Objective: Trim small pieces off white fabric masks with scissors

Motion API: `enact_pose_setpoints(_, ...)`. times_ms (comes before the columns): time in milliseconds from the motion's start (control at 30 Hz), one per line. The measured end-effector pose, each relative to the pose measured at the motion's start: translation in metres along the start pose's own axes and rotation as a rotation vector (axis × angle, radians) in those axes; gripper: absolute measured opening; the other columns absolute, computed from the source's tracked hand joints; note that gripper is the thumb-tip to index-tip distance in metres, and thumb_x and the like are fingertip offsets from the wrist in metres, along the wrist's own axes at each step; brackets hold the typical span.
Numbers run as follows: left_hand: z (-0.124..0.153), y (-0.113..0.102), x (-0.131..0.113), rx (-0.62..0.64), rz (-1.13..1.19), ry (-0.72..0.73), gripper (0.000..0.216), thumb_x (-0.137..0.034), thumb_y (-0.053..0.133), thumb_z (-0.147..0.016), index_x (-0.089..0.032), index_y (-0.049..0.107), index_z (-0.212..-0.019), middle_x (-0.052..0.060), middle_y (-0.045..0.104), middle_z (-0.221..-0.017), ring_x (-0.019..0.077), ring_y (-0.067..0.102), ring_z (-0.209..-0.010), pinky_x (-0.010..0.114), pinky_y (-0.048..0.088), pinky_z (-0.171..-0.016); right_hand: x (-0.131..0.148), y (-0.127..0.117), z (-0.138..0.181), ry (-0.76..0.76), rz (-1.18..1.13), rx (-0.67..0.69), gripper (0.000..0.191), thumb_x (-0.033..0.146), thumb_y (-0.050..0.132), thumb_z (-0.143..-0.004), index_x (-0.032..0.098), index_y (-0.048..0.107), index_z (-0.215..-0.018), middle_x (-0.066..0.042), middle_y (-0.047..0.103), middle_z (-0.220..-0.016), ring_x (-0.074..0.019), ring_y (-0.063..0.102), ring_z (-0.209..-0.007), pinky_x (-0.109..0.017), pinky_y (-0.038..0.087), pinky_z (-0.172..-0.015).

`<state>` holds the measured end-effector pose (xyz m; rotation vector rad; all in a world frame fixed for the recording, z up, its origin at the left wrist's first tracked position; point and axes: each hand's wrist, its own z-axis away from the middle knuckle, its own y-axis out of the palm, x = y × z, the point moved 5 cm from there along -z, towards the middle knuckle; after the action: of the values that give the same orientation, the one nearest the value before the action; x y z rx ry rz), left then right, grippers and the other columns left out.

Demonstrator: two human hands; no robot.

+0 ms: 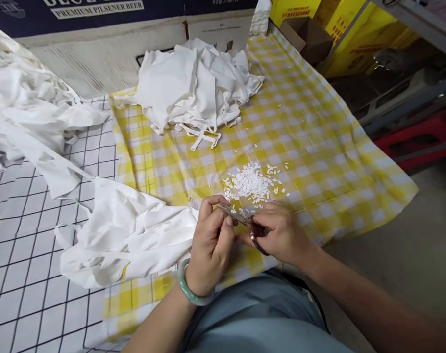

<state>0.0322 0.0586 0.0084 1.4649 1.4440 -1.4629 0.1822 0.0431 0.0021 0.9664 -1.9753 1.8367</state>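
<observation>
My right hand (282, 233) is closed round a small pair of scissors (253, 230) with brownish handles, blades pointing left. My left hand (211, 240), a green bangle on its wrist, pinches something at the blade tips; the pinched piece is too small to make out. Both hands hover over a yellow checked cloth (311, 147). Just beyond them lies a small heap of white cut snippets (251, 184). A crumpled white fabric piece (127, 235) lies directly left of my left hand.
A pile of white fabric pieces (197, 86) sits at the far end of the yellow cloth. More white fabric (28, 108) is heaped at the left on a black-gridded white cloth (28, 274). Cardboard boxes (98, 49) stand behind; yellow boxes (359, 34) and a red stool (417, 139) are at right.
</observation>
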Motion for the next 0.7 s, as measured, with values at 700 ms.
enact_pose_setpoints(700,0.078,-0.141,0.026,-0.194,-0.681,-0.028,0.034,-0.002,0.042,-0.085,-0.018,0.060,-0.110,0.013,0.058,-0.120,0.0264,0.053,-0.117,0.046,0.047,-0.098,0.025,0.027,-0.006,0.203,-0.826,0.128,0.022,0.029,0.069,-0.081,0.027,0.048,-0.086,-0.001,0.053,-0.081,-0.0164,0.054,-0.069,-0.027,0.046,-0.059)
